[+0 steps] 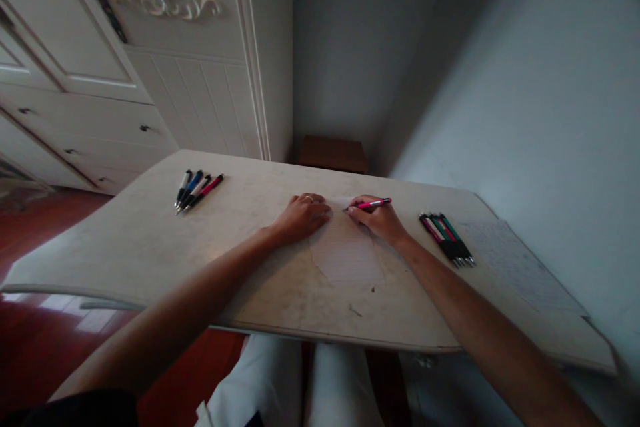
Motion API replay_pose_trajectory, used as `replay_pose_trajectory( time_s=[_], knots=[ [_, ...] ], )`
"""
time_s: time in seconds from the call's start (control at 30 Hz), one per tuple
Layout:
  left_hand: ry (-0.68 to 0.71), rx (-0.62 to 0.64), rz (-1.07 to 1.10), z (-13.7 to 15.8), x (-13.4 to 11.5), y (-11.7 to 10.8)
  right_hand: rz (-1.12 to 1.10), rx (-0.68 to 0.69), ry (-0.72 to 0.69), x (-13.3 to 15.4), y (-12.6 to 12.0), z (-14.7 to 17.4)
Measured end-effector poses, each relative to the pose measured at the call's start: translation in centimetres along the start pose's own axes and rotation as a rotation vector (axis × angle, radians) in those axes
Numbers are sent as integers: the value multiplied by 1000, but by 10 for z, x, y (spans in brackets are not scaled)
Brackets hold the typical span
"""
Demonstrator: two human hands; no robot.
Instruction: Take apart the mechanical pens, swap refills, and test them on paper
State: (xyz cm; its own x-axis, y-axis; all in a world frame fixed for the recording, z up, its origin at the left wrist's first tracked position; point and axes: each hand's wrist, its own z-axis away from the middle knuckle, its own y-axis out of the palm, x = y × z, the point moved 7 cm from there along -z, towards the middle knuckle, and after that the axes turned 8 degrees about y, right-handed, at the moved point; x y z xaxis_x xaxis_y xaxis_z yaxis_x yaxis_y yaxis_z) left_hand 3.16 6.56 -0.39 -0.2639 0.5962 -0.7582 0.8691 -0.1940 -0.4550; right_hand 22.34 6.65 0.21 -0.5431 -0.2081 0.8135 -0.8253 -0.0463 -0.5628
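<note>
A lined sheet of paper [347,253] lies on the pale table in front of me. My left hand [303,216] rests flat on the sheet's upper left part, fingers stretched out and a ring on one of them. Between the fingers of my right hand [377,217] is a pink pen [373,204], its black tip pointing left and down at the upper part of the paper. Whether the tip touches the sheet I cannot tell. Any writing on this sheet is too faint to make out.
Several pens [197,192] lie fanned out on the table's [125,227] left side. More pens [447,239] lie side by side on the right, beside a sheet covered with writing [515,260]. A white cabinet [200,93] stands behind left; a wall [540,113] borders the right.
</note>
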Motion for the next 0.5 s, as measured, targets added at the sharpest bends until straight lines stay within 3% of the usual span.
replay_pose_trajectory(
  time_s=[0.23, 0.37, 0.5],
  knots=[
    [93, 61, -218, 0, -7, 2, -36, -59, 54, -2, -2, 1],
    [49, 56, -130, 0, -6, 1, -112, 8, 78, -4, 2, 0],
    [43, 31, -69, 0, -4, 0, -253, -54, 139, -10, -4, -2]
  ],
)
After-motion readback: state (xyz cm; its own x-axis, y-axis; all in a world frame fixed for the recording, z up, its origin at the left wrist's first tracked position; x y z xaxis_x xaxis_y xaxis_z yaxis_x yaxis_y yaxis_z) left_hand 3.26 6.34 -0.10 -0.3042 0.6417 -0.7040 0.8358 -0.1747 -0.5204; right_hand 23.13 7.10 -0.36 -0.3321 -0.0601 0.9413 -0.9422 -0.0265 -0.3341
